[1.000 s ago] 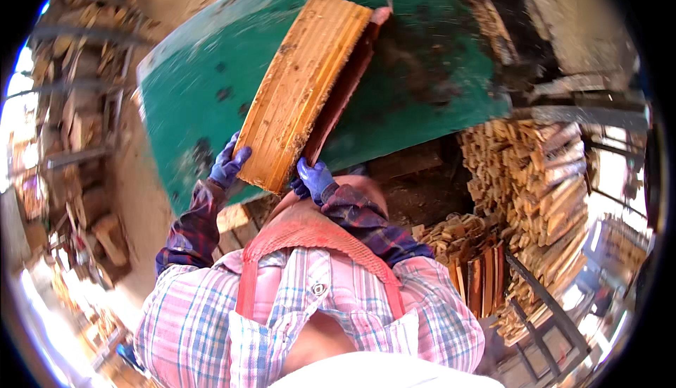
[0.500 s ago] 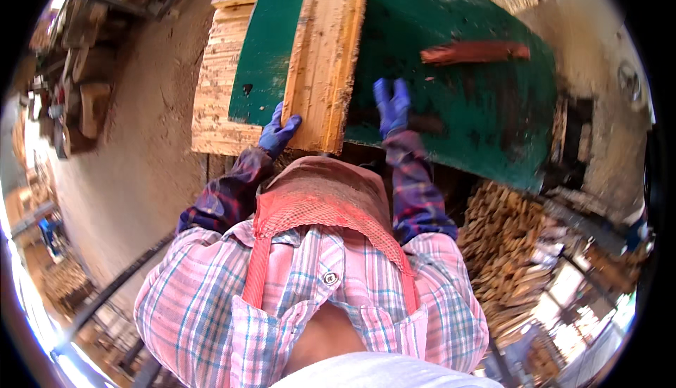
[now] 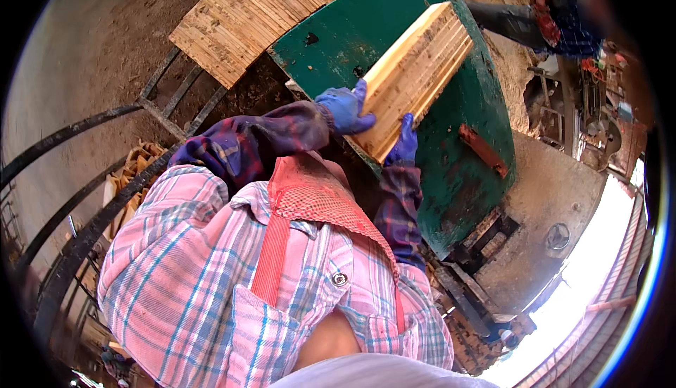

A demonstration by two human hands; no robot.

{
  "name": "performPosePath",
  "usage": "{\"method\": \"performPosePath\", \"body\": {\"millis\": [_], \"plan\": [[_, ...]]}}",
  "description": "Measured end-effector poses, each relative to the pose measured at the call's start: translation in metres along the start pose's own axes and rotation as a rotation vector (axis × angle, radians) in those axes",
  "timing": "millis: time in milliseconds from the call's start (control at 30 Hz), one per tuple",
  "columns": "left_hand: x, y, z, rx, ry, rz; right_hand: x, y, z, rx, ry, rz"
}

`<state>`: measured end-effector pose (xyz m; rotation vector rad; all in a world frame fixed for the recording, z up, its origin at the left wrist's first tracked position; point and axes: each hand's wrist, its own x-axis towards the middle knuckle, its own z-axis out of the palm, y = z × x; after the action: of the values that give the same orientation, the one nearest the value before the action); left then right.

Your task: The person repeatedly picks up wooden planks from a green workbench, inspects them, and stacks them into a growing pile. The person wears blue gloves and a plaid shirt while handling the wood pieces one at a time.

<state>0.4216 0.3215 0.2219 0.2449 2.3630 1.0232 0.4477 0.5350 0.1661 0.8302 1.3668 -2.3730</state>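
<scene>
A bundle of thin wooden slats [image 3: 422,71] lies slanted over the green tabletop [image 3: 338,39], its far end pointing to the upper right. The slats are pale with rough, dark-flecked edges. My left hand [image 3: 345,110], in a blue-purple glove, grips the bundle's left side close to its near end, thumb up along the edge. My right hand [image 3: 403,141], gloved alike, presses against the right side at the near end with its fingers along the slats. Whether the bundle rests on the tabletop or is slightly raised, I cannot tell.
A long row of stacked slats [image 3: 239,22] stands along the table's left edge. A reddish wood piece [image 3: 483,150] lies on the right of the green top. Another person [image 3: 563,25] is at the upper right. Black metal rails [image 3: 77,131] curve at the left.
My right hand, apart from the slats before, now holds their right side. The bundle has swung to slant rightward, and my view has turned, shifting the table and slat row.
</scene>
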Motion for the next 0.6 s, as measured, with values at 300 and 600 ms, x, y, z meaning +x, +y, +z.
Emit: {"method": "performPosePath", "body": {"millis": [300,600], "plan": [[0.059,-0.015,-0.024,0.416,-0.232,-0.044,-0.01,-0.021,-0.025,0.143,-0.05,0.162],[0.129,0.066,0.067,0.586,0.168,1.084,-0.189,0.043,-0.11,0.587,0.454,-0.611]]}}
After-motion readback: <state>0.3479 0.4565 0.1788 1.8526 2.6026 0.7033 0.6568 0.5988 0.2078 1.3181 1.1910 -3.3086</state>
